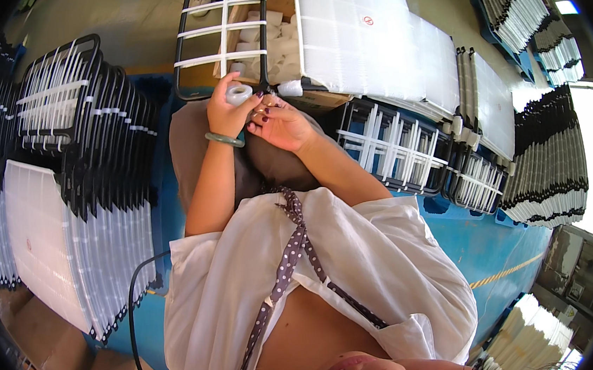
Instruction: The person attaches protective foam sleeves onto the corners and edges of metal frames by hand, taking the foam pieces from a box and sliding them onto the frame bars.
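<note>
The small roll of whitish, translucent film (238, 93) sits in my left hand (224, 112), above my knees, its hollow core facing up at me. That grip is closed around the roll, thumb on the near side and fingers behind it. My right hand (287, 124) is just beside it, fingers drawn nearly together in a pinch; whether that grip has hold of a film end or the bar, I cannot tell.

Both hands work at the lower right corner of a black tubular frame (266, 43) crossed with white straps. To do this well, I judge, I want the roll held lightly enough to turn, my right fingertips firm at the corner, and even tension so the film lies flat. My 2 hands are close together, so bunching or a twisted strip seems the likeliest fault.

Right of the corner there is a white wrapped bar end (289, 88); behind it, a wooden-sided box of white rolls (274, 53). Farther right lie white-covered panels (353, 28), with more strapped frames (391, 141) below. To my left stands a stack of black frames (84, 98), well apart from my hands.
</note>
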`<action>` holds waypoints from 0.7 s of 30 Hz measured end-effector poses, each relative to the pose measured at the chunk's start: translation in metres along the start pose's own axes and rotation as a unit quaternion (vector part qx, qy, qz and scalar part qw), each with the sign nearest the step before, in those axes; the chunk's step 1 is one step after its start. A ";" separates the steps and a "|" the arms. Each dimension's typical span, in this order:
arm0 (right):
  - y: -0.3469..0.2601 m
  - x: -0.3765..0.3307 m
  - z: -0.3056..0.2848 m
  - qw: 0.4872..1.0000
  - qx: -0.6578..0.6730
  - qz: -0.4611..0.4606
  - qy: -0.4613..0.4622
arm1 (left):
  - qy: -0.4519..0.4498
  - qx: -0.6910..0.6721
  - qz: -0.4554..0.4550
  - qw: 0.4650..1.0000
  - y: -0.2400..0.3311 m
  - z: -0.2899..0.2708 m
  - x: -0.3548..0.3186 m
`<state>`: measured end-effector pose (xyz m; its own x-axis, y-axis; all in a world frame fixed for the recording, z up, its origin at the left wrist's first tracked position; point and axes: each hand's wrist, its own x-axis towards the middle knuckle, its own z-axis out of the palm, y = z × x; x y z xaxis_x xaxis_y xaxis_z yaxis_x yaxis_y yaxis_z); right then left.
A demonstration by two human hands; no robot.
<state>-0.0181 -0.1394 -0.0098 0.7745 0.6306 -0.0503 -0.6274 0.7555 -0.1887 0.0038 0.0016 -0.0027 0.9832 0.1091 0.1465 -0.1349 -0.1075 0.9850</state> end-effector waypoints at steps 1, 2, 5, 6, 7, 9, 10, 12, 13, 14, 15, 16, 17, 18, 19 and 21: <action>0.000 -0.001 0.000 1.000 0.005 0.000 -0.015 | -0.001 -0.007 0.002 1.000 0.000 0.000 0.000; -0.001 -0.001 0.000 1.000 0.004 0.003 -0.018 | 0.001 -0.016 -0.002 1.000 0.000 0.000 0.000; -0.001 -0.002 0.004 0.999 0.002 0.003 -0.032 | 0.000 -0.014 -0.017 1.000 0.002 0.000 0.000; -0.001 -0.002 0.005 0.999 0.000 0.005 -0.037 | 0.007 -0.020 -0.007 1.000 0.000 0.000 0.001; -0.001 -0.002 0.005 0.999 -0.002 0.006 -0.042 | 0.013 -0.026 0.002 1.000 -0.001 0.000 0.001; 0.000 -0.003 0.006 0.999 0.006 0.005 -0.038 | 0.013 -0.018 0.004 1.000 -0.002 -0.001 0.000; 0.000 -0.003 0.006 0.999 0.014 0.004 -0.033 | 0.013 -0.011 0.007 1.000 -0.002 -0.001 0.000; -0.002 -0.001 0.004 0.999 0.019 0.005 -0.048 | 0.014 -0.011 0.010 1.000 -0.002 -0.001 0.000; -0.004 -0.001 0.003 0.998 0.024 0.005 -0.064 | 0.016 -0.011 0.013 1.000 -0.001 -0.001 0.000; -0.004 -0.002 0.003 0.998 0.024 0.006 -0.063 | 0.016 -0.011 0.012 1.000 0.000 -0.001 -0.001; -0.006 -0.002 0.003 0.997 0.043 0.010 -0.070 | 0.010 -0.008 0.007 1.000 0.004 -0.002 -0.002; -0.007 -0.003 0.003 0.995 0.061 0.014 -0.076 | 0.004 -0.005 0.002 1.000 0.006 -0.002 -0.002; -0.007 -0.003 0.003 0.995 0.062 0.015 -0.075 | 0.004 -0.006 0.000 1.000 0.007 -0.002 -0.002; -0.007 -0.004 0.004 0.995 0.064 0.018 -0.069 | 0.003 -0.012 0.001 1.000 0.007 -0.002 -0.002; -0.007 -0.004 0.004 0.996 0.066 0.022 -0.064 | 0.003 -0.018 0.001 1.000 0.008 -0.002 -0.002; -0.007 -0.003 0.003 0.995 0.069 0.021 -0.066 | 0.004 -0.022 0.003 1.000 0.002 -0.003 0.001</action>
<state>-0.0162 -0.1460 -0.0050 0.7353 0.6735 0.0751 -0.6716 0.7391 -0.0529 0.0037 0.0046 -0.0001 0.9813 0.1155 0.1538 -0.1472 -0.0638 0.9870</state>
